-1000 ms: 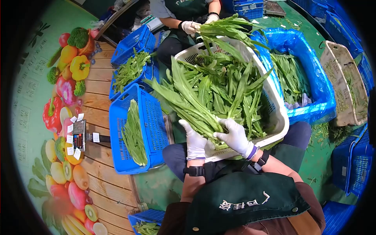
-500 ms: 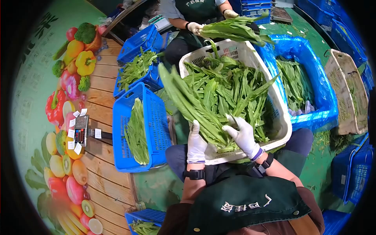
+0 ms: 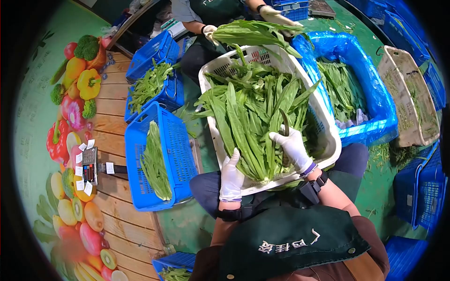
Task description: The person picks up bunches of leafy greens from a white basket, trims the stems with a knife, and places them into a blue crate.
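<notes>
Long leafy greens lie in the white crate in front of me, cut ends toward my body. My left hand, in a white glove, is wrapped round the lower left side of a bunch. On the other side my gloved right hand grips a thin curved tool, which looks like a small knife, beside the stems. Across the crate a co-worker's gloved hand holds another bunch; their other hand is open above it.
To the left, a blue basket holds one bunch, with more baskets behind. A blue-lined crate with greens stands to the right, beside a dirty beige crate. A small device with white labels sits at the far left.
The bunch in my left hand has come down onto the greens in the crate. The curved tool now points up. The co-worker's one hand has opened away from their bunch. The view has shifted slightly.
</notes>
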The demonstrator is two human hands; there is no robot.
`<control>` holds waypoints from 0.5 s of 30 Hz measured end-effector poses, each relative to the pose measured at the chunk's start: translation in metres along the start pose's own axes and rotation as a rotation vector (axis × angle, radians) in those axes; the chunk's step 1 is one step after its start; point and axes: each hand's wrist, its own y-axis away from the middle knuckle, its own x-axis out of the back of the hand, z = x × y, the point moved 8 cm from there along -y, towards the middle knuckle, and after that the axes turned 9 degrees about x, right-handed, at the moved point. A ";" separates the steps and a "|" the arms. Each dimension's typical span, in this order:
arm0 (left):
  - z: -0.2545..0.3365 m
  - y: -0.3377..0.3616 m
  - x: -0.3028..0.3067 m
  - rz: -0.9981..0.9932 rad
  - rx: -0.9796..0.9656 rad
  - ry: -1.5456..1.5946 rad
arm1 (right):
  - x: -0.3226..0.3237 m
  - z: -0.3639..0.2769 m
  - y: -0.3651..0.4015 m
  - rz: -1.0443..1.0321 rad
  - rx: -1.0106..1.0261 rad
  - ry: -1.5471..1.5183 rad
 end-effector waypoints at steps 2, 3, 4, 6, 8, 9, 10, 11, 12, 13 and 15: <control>0.004 0.004 -0.002 0.030 -0.080 -0.100 | 0.005 -0.019 0.002 0.130 0.228 0.070; 0.005 0.004 -0.002 0.041 -0.104 -0.175 | 0.000 -0.027 0.003 0.109 0.293 0.015; 0.002 0.004 -0.002 0.042 -0.099 -0.177 | -0.005 -0.029 0.003 0.052 0.300 0.083; 0.002 0.005 -0.007 0.025 -0.148 -0.352 | -0.018 -0.047 0.010 0.057 0.553 0.308; -0.001 0.005 -0.005 -0.025 -0.134 -0.345 | -0.021 -0.058 0.017 0.061 0.599 0.223; -0.004 0.003 0.002 -0.050 -0.099 -0.186 | -0.022 -0.051 0.014 -0.007 0.396 0.097; -0.008 0.000 0.012 -0.072 -0.064 -0.026 | -0.027 -0.039 0.013 -0.076 0.191 -0.028; -0.012 -0.006 0.029 -0.074 -0.071 0.028 | -0.026 -0.035 0.012 -0.080 0.199 -0.125; -0.011 -0.006 0.033 -0.073 -0.070 0.027 | -0.028 -0.029 0.009 -0.079 0.198 -0.127; -0.014 -0.006 0.035 -0.112 -0.034 0.075 | -0.029 -0.030 0.007 -0.069 0.266 -0.072; -0.019 -0.010 0.041 -0.149 -0.023 0.023 | -0.032 -0.039 0.009 -0.063 0.399 -0.018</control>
